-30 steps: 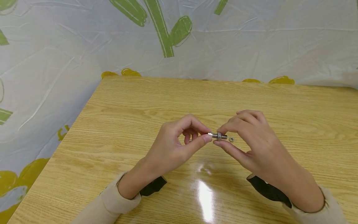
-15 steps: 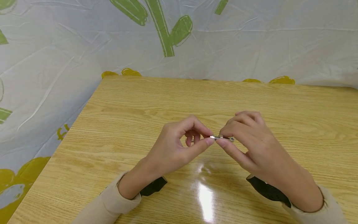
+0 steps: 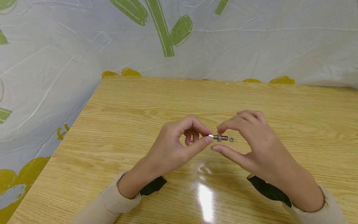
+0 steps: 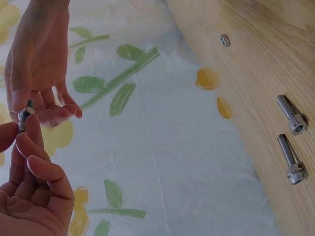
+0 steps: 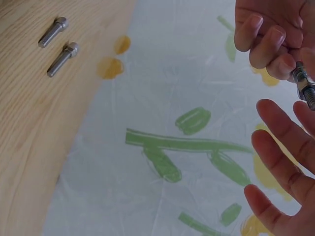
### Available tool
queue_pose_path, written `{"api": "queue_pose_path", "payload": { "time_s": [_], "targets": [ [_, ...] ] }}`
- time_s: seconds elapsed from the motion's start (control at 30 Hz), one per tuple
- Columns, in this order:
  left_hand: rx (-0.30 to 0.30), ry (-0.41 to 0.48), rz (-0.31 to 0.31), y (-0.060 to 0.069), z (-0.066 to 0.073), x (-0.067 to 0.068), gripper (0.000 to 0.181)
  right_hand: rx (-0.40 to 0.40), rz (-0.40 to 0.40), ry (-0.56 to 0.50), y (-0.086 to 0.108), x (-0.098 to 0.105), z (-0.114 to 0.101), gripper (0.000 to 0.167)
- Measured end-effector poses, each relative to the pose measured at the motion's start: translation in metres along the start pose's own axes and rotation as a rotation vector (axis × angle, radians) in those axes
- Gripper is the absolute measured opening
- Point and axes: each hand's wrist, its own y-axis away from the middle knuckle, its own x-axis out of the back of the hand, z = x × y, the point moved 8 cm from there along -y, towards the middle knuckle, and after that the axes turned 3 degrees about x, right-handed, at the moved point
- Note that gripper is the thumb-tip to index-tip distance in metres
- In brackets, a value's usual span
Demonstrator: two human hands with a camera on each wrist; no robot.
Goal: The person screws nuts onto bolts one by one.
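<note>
Where faceted nut (image 3: 219, 137) circles it, bolt (image 3: 225, 137) gleams silvery, threaded.

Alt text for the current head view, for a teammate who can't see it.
A person's left hand pinches one end of a metal bolt with a nut partway along it; the right hand straddles the nut, thumb clear of it. A loose nut lies on the wood-grain table, before a plant-patterned sheet.

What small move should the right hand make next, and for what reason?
Probably the right hand should pinch the nut and turn it: its spread fingers do not grip the nut, which sits partway along the bolt, while the left hand holds the bolt.
</note>
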Motion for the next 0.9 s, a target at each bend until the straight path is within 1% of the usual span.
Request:
{"api": "queue_pose_path", "payload": {
  "time_s": [0.07, 0.23, 0.4, 0.57, 0.77, 0.9],
  "targets": [
    [0.003, 0.005, 0.004, 0.0, -0.0001, 0.0006, 0.003, 0.02, 0.006, -0.004, 0.0007, -0.0007, -0.0001, 0.034],
    [0.008, 0.008, 0.009, -0.0004, 0.0001, 0.0014, 0.004, 0.029, -0.009, -0.011, 0.0018, -0.0017, 0.0006, 0.025],
    [0.008, 0.003, 0.01, -0.0006, 0.0009, 0.0019, 0.004, 0.042, -0.004, -0.012, 0.0027, -0.0015, -0.0001, 0.026],
    [0.008, 0.004, 0.01, -0.0005, 0.001, 0.0016, 0.005, 0.043, 0.002, -0.018, 0.0017, -0.0018, -0.0008, 0.024],
    [0.006, 0.004, 0.004, -0.0003, 0.001, 0.0007, 0.004, 0.044, -0.006, -0.013, -0.0012, -0.0019, -0.004, 0.017],
    [0.001, -0.001, -0.002, -0.0003, 0.0006, -0.0005, 0.003, 0.042, -0.009, 0.004, -0.0037, -0.0016, -0.0058, 0.019]
  ]
}}
